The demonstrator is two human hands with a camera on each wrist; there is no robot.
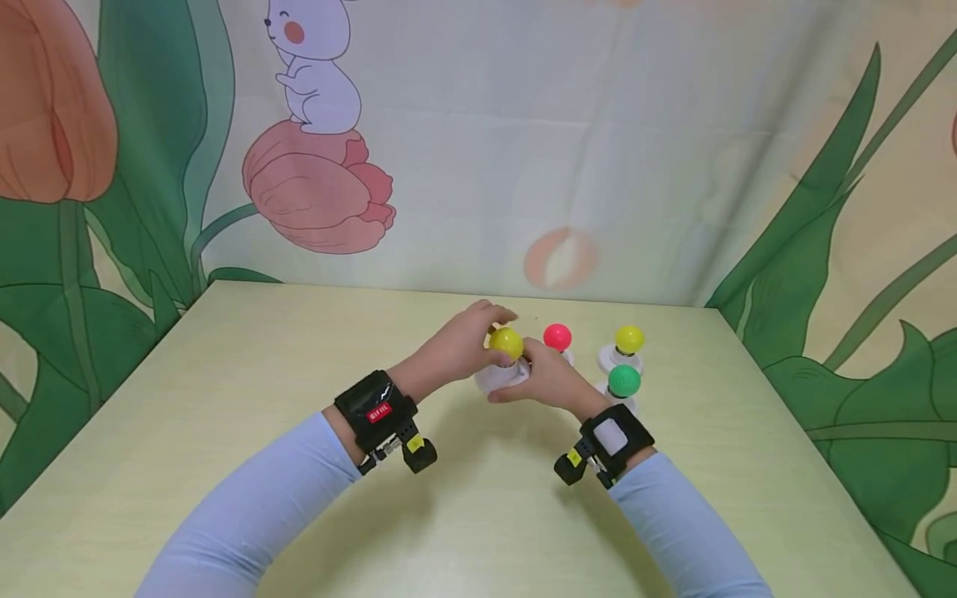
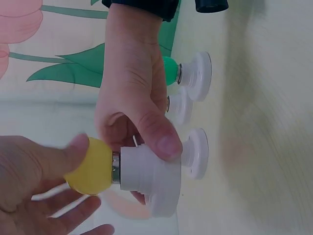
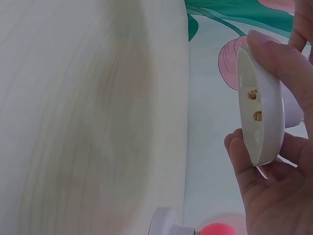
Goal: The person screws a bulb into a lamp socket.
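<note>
In my right hand (image 1: 557,378) is a white lamp holder (image 2: 164,178), gripped by its round base and held up off the table. A yellow light bulb (image 2: 93,169) sits in its socket, with a band of metal cap showing between them. My left hand (image 1: 471,340) holds the bulb, thumb on one side and fingers curled round behind it. In the left wrist view the thumb (image 2: 76,149) lies on the yellow globe. The holder's underside (image 3: 252,127), with two brass terminals, faces the right wrist camera.
On the table (image 1: 299,374), to the right of my hands, stand a red bulb (image 1: 557,336), another yellow bulb (image 1: 630,339) and a green bulb (image 1: 624,380), each upright in a white holder. A printed cloth (image 1: 478,166) hangs behind the table's far edge.
</note>
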